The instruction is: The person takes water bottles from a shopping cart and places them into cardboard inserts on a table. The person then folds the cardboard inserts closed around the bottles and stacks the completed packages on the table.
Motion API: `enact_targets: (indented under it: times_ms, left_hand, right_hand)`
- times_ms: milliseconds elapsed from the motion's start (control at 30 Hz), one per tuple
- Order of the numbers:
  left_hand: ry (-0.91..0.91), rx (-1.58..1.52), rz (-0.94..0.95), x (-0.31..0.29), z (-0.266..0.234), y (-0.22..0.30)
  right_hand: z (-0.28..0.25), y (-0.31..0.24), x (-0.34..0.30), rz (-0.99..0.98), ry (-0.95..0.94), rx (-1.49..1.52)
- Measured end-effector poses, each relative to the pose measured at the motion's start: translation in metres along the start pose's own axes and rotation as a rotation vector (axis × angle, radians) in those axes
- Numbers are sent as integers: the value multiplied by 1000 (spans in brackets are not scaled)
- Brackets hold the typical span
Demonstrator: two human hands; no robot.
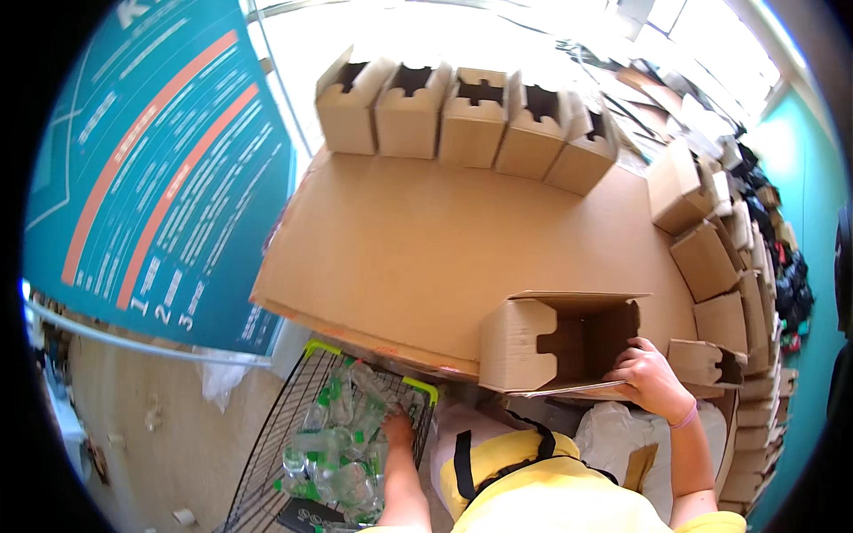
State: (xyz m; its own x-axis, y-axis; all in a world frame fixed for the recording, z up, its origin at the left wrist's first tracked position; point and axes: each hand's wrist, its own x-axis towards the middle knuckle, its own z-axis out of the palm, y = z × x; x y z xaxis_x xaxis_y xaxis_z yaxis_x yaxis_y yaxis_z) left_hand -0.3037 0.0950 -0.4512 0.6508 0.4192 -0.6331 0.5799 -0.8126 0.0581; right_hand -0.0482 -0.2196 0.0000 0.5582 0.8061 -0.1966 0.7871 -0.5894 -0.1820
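Observation:
An open cardboard box (520, 342) lies near the front right edge of the cardboard-covered table, its dark inside showing. My right hand (656, 380) grips the near right edge of this box, with the fingers curled over its wall. Down on the left, my left hand (399, 428) reaches into a black wire cart (275, 435) with lime-green corner pieces. Clear plastic bottles (342, 475) with green caps and labels fill the cart. The left fingers are among the bottles and too hidden to show whether they hold one.
Several open boxes (475, 129) stand in a row along the table's far edge. More boxes (706, 258) line the right side, beside stacked cardboard (755, 320). A large teal printed banner (169, 178) stands at left. White sacks (613, 435) lie below the table's front edge.

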Motion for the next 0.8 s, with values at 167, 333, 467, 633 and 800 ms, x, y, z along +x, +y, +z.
enact_targets:
  times_ms: [167, 333, 467, 633, 800]
  left_hand:
    - [-193, -411, 13, 21, 3, -39]
    - [-529, -974, -134, -37, -84, -95]
    - [-175, -1237, -135, -118, -156, -110]
    - [247, -1889, 413, -162, -241, -54]
    - [463, -1767, 1057, -164, -354, 66]
  right_hand:
    - [-2, 0, -3, -31, 17, 2]
    - [0, 4, -7, -43, 55, -8]
    - [2, 12, -8, -72, 112, 12]
    - [-7, 16, -10, -122, 116, 40]
    - [2, 27, -18, -198, 231, 66]
